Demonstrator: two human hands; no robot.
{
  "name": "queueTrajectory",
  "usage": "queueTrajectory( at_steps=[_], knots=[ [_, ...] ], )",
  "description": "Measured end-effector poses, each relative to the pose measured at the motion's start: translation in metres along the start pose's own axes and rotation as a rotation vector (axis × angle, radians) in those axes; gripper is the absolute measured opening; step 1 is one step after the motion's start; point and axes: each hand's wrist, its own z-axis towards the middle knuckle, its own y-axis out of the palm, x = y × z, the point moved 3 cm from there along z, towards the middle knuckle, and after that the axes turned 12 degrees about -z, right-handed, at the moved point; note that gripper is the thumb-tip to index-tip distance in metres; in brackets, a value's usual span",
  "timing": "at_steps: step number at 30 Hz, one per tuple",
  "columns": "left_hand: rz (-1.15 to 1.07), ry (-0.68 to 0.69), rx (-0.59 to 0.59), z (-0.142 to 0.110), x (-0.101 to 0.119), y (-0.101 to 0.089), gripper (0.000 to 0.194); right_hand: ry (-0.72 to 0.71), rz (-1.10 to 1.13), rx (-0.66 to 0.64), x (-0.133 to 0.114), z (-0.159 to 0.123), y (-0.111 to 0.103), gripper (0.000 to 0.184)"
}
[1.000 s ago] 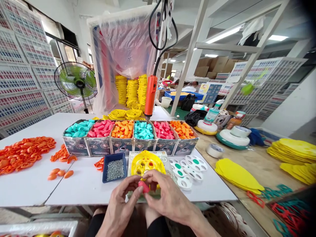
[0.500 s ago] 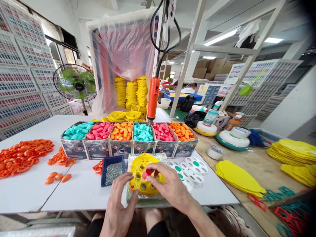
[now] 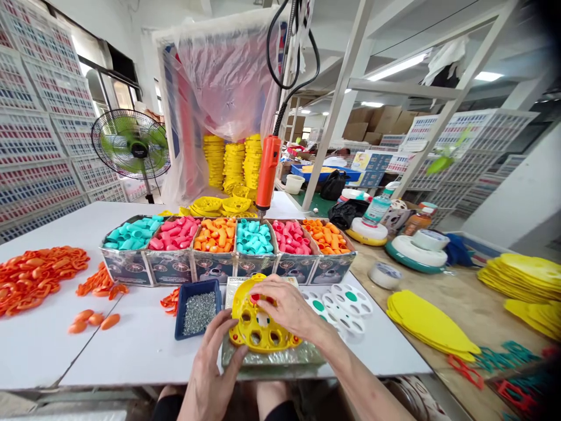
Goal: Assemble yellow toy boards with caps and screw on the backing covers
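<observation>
A yellow plastic shell with several round holes lies on a plastic-wrapped block at the front of the table. At the shell's left edge is my left hand, its fingertips and thumb holding the rim. My right hand reaches over the upper part of the shell, finger and thumb pinched on a small pinkish-red plastic tube at one of the holes. The fingers partly cover the tube, so how deep it sits I cannot tell. Small red pieces show at the shell's lower corners.
Behind stand bins of teal tubes, pink tubes and orange tubes. An orange electric screwdriver hangs above them. A blue tray of screws lies left, white holed plates right. Orange parts are heaped far left.
My right hand has carried the red tube up and left to an upper hole of the shell. My left hand has closed in on the shell's left edge. The shell has turned slightly.
</observation>
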Motion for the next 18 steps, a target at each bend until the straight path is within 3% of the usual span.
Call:
queueTrajectory(
  at_steps=[4,9,18],
  knots=[
    [-0.013,-0.002,0.015,0.003,0.000,0.002,0.028,0.013,0.050,0.019,0.006,-0.004,0.001,0.035],
    [-0.028,-0.017,0.021,0.007,0.000,0.008,0.018,0.125,0.037,0.115,0.016,-0.010,0.000,0.027],
    [-0.036,-0.016,0.003,0.011,-0.001,0.010,0.009,0.151,0.002,0.035,0.010,0.001,-0.002,0.011]
  ],
)
